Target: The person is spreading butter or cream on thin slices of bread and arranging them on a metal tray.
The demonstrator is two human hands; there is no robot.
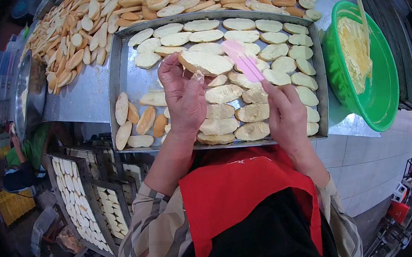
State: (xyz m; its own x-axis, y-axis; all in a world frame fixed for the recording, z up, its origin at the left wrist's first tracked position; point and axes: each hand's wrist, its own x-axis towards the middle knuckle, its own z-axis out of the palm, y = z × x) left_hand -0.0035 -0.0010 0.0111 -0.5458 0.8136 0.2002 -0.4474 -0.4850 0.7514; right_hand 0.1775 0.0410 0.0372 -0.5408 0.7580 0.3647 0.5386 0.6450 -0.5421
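My left hand [185, 96] holds an oval bread slice [206, 62], its cut face up and coated with a pale cream spread, above a metal baking tray [209, 15]. In my right hand [284, 107] is a pink plastic spatula [243, 60], its blade just right of the held slice and bearing a little spread. Rows of coated slices [224, 94] lie in the tray. At its lower left are several slices [146, 119], some with the crust side up. Part of the tray is hidden under my hands.
Many bread slices [83, 32] are heaped on the metal table [71, 105] beyond the tray. A green plastic basin [382, 83] of yellowish spread [354, 52] stands at the right. Racked trays [80, 202] of slices are at lower left; a person [21, 163] is at far left.
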